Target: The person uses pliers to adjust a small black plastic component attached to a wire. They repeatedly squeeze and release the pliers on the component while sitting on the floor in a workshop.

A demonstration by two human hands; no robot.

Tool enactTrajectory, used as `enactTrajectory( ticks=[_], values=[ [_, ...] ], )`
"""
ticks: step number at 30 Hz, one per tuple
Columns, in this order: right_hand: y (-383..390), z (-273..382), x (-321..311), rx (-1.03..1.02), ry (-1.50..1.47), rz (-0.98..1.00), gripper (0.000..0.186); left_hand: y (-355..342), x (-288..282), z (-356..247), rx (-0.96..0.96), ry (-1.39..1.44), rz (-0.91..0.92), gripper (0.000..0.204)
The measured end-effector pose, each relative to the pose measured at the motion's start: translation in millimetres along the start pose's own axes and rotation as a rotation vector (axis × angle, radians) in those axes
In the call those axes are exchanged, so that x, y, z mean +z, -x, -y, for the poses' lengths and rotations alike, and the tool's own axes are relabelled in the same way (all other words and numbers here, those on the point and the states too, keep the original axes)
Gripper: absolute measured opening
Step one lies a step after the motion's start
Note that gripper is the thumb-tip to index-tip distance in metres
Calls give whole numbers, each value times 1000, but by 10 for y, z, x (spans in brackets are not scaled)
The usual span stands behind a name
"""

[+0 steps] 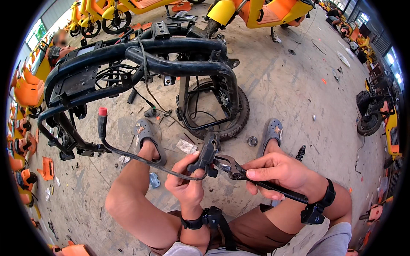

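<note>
My left hand (186, 179) pinches a black, blocky part (207, 150), tilted upward in front of my knees. From it a dark cable (143, 161) curves away to the left and ends in a black sleeve with a red tip (102, 112). My right hand (277, 173) grips a black-handled tool (273, 186) that looks like an adjustable wrench. Its metal jaws (226, 166) meet the lower right side of the black part; whether they clamp it I cannot make out.
Ahead lies a black scooter frame (179, 45) with loose wiring, beside a tyre (244, 109). A shock absorber (301, 152) and a small round part (252, 141) are on the floor near my right foot. Yellow-orange scooters (256, 17) stand behind; a person (60, 45) is far left.
</note>
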State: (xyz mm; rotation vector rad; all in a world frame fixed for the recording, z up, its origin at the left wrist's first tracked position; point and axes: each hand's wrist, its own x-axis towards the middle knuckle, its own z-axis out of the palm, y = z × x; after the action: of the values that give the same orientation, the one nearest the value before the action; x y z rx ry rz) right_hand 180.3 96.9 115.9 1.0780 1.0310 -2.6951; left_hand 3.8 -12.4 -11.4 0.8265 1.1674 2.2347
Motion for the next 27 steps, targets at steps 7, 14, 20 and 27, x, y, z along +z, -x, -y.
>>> enactTrajectory(
  ticks=[7,14,20,27],
  values=[
    [53,-3,32,-25,202,-22,40,-88,-131,19,168,-176,112,37],
    [60,-63,105,-144,427,-104,49,-54,-100,-48,-27,1,111,38],
    [39,-127,101,-171,444,-120,50,-66,-107,-17,37,-61,101,41],
    [50,-135,169,-355,757,-251,49,-60,-55,8,-30,94,93,42]
  ],
)
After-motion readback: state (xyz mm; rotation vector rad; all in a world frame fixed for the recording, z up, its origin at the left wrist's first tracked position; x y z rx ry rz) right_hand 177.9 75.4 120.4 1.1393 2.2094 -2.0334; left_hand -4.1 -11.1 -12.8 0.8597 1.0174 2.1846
